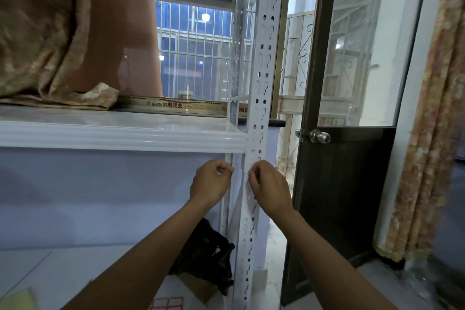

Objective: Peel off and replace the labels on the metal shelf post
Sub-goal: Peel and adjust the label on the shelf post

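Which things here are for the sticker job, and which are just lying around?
For the job:
shelf post
left hand and right hand, both at the post
sticker sheet

Just lying about:
black bag
cloth
long box
curtain
door knob
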